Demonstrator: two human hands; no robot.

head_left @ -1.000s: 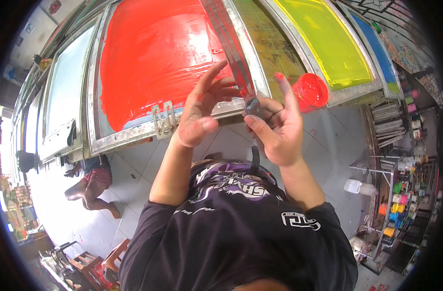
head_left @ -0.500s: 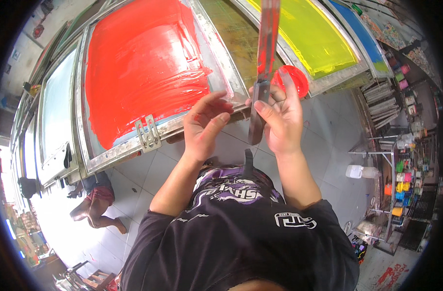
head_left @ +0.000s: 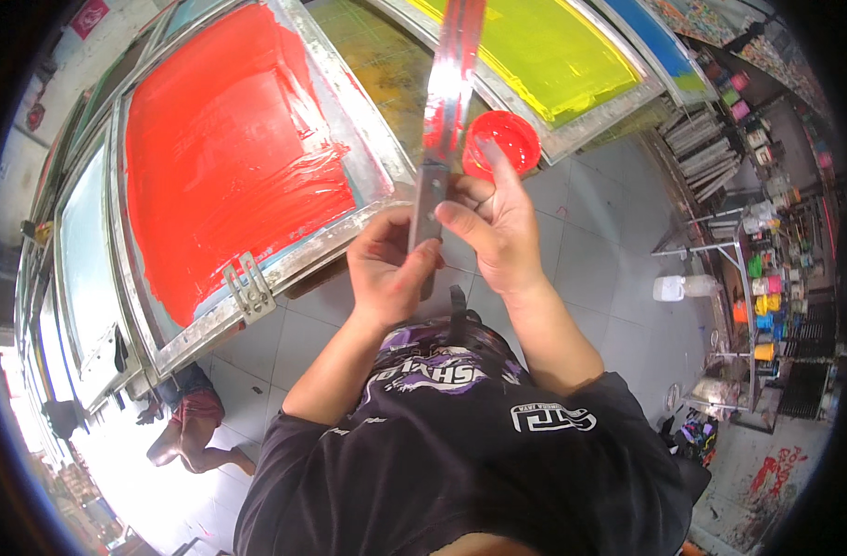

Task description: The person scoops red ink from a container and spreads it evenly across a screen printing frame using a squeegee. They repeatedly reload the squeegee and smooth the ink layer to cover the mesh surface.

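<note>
My left hand [head_left: 394, 269] has its fingers wrapped round the lower end of the grey handle [head_left: 427, 204] of a long, upright squeegee [head_left: 450, 88], whose upper part is streaked with red ink. My right hand [head_left: 498, 222] grips the same handle higher up from the right, with one finger raised in front of an open tub of red ink [head_left: 519, 134]. To the left lies a framed screen [head_left: 220, 148] spread with red ink, a metal clamp [head_left: 251, 287] on its near edge.
Yellow [head_left: 544, 56] and blue [head_left: 655, 37] screens extend rightward, pale screens [head_left: 82, 232] leftward. A shelf of pots [head_left: 766, 306] and a white jug [head_left: 669, 288] are at right. Another person [head_left: 192, 431] sits on the tiled floor [head_left: 590, 250] at lower left.
My left hand has closed onto the lower handle. The squeegee has swung from leaning left to more upright. The view has turned, shifting the screens leftward.
</note>
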